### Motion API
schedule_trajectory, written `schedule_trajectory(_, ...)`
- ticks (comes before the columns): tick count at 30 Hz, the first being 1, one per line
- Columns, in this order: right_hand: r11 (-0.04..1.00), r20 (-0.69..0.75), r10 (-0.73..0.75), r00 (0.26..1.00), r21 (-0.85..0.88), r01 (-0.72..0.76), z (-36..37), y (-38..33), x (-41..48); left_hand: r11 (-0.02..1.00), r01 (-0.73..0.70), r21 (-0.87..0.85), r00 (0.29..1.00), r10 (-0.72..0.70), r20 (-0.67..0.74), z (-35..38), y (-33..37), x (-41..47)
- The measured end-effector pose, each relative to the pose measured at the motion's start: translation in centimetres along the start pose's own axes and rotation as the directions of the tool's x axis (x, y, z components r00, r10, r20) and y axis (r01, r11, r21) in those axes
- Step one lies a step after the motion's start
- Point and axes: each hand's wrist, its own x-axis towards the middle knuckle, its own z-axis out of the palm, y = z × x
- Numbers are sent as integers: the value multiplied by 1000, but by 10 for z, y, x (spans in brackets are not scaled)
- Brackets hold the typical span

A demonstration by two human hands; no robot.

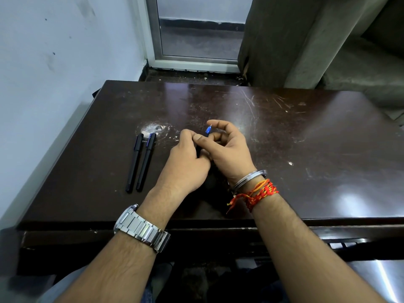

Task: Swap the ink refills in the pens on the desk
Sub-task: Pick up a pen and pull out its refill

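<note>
Left hand point(185, 158) and right hand point(229, 149) both pinch a blue-tipped pen point(208, 130) over mid-bench point(306, 138), body hidden. Black pen point(134, 162) and blue-trimmed pen point(145, 162) lie left. Probably light, thin, slick; best gripped near the tip.

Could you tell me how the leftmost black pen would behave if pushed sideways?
The slim black capped pen looks round and lies on a glossy dark desk, so it would probably roll. Thin and straight, it likely feels light and stiff.
</note>
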Motion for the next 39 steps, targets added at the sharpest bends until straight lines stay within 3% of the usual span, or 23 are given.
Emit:
schedule_trajectory(8, 999, -15, -4, 1000, -33, 4, 0, 2, 1, 1000, 13, 8, 1000, -13, 1, 0, -1, 0)
schedule_trajectory(13, 999, 51, -5, 999, 42, 2, -1, -1, -1, 1000, 19, -1, 1000, -19, -5, -1, 0, 1)
schedule_trajectory(17, 1000, -48, -23, 999, 8, 23, -2, -3, -1, 997, 32, 68, 999, -31, -17, -1, 0, 1)
schedule_trajectory(19, 998, -65, 31, 997, 50, -28, -1, -5, -1, 996, 15, 89, 1000, -15, -1, -1, 2, 1)
schedule_trajectory(22, 957, 53, 164, 985, 235, -172, 1, -8, -1, 997, 7, 72, 1000, -8, 16, -1, 3, 2)
schedule_trajectory(24, 946, 99, 183, 978, 253, -202, 1, -9, -2, 999, 21, 44, 1000, -21, 7, -1, 3, 2)
schedule_trajectory(30, 971, -40, 140, 989, 200, -129, -1, -11, -5, 998, 3, 70, 999, -6, 46, 0, 5, 0)
schedule_trajectory(35, 942, 50, 179, 983, 280, -186, 0, -17, -4, 996, -6, 83, 999, 2, 45, 1, 4, 1)
schedule_trajectory(39, 966, -25, 123, 992, 230, -114, 0, -14, -7, 996, -3, 87, 999, 0, 36, 0, 3, 1)
